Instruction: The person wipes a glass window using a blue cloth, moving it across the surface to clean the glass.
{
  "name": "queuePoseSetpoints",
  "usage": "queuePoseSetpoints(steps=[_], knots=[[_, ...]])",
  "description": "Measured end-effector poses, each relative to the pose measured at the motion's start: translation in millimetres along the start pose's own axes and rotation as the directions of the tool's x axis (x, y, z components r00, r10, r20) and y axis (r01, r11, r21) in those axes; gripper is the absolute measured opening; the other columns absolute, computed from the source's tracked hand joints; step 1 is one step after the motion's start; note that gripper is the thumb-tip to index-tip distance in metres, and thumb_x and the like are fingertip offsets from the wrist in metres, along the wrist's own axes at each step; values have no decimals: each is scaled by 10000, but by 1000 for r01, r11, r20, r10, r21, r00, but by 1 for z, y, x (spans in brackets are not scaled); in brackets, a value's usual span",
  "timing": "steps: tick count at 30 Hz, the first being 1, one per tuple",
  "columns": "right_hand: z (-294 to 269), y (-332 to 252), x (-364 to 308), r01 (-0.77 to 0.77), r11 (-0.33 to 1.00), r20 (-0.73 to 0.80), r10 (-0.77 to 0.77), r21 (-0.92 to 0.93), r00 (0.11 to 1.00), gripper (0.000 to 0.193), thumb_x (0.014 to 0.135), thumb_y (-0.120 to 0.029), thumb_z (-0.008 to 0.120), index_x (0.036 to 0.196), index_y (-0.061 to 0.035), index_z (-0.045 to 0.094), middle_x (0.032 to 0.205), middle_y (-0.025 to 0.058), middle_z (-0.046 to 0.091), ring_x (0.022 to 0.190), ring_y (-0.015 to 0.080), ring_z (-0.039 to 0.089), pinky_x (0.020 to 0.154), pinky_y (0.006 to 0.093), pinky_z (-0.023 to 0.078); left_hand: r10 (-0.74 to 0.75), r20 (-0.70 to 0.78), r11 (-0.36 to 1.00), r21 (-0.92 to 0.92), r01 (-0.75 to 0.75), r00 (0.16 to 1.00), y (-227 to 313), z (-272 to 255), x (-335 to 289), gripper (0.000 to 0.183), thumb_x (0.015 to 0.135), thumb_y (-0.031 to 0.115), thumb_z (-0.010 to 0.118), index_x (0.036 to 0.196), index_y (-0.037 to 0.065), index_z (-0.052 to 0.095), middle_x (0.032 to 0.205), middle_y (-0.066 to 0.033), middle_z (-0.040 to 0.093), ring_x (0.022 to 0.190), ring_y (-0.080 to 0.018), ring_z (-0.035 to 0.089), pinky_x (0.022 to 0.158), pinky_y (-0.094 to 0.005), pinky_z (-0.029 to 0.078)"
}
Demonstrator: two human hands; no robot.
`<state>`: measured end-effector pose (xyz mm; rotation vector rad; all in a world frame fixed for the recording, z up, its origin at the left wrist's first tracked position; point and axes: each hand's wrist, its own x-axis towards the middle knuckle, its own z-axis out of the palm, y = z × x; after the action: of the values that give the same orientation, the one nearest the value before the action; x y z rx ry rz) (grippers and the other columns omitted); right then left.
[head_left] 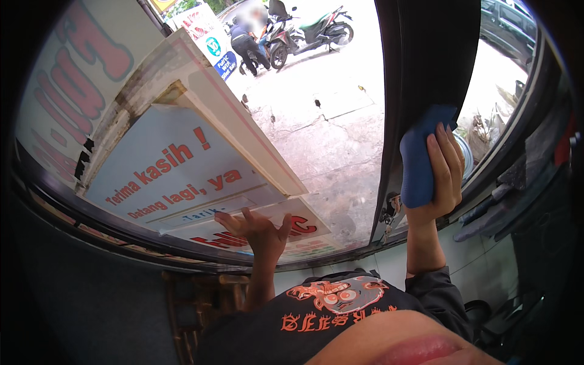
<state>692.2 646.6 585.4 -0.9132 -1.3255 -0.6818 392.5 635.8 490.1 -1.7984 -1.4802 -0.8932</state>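
Observation:
On the right, my right hand [447, 173] presses a folded blue cloth [417, 167] flat against the black door frame [426, 55]. Its fingers lie long over the cloth's right side. My left hand [263, 234] is lower down and to the left, fingers spread and nothing held. It is in front of the glass door [340, 213], over the lower part of the stickers; whether it touches the pane I cannot tell. A light blue sign [176, 137] with red lettering covers much of the glass, its pale border worn and stained brown.
A lock or handle [390, 210] sits on the frame below the cloth. Through the glass are bright pavement, parked motorbikes [313, 36], a person bending [249, 45] and a car [508, 27]. A bamboo rack [204, 304] stands at lower left, with pale floor tiles [465, 243] at right.

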Motion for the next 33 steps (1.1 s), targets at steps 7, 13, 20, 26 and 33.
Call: queuePoseSetpoints(steps=[7,13,20,26,33], knots=[[-9,-7,-64,-195,977,70,190,86,979,295,725,-129,650,1005,-38,652,1074,171,622,1041,367,569,861,403,421,-71,38,997,-19,72,997,-8,10,-19,986,801,609,489,1425,120,-97,1374,-349,-211,1278,-542,-148,950,-712,43],[-17,-24,-131,-326,945,236,310,31,921,303,668,-136,669,963,-67,683,1073,140,628,1054,330,562,829,389,417,14,-23,1000,27,-13,1000,-1,3,-2,981,802,614,481,1424,111,-87,1384,-338,-185,1290,-523,-134,956,-709,51],[-15,-23,-116,-206,977,249,214,-58,945,301,692,-215,650,963,-93,693,1053,113,642,995,287,587,790,355,399,-14,-36,1000,-11,14,999,-6,6,-4,1024,767,623,528,1428,136,-83,1382,-328,-204,1284,-500,-187,967,-698,13],[-3,-36,-112,-224,971,157,234,-80,959,283,736,-114,601,989,1,651,1067,180,620,995,331,577,844,402,409,-33,9,990,-140,34,999,-8,5,-10,1009,740,568,624,1423,92,54,1388,-333,-149,1266,-532,-154,952,-708,28],[23,-51,-88,-39,981,-169,7,-187,986,358,881,-101,539,1165,104,463,1186,264,502,1068,377,541,899,423,473,-12,-5,980,-200,11,1000,-35,-18,-21,610,785,354,619,1305,84,445,1359,-223,345,1270,-404,275,1037,-504,151]])
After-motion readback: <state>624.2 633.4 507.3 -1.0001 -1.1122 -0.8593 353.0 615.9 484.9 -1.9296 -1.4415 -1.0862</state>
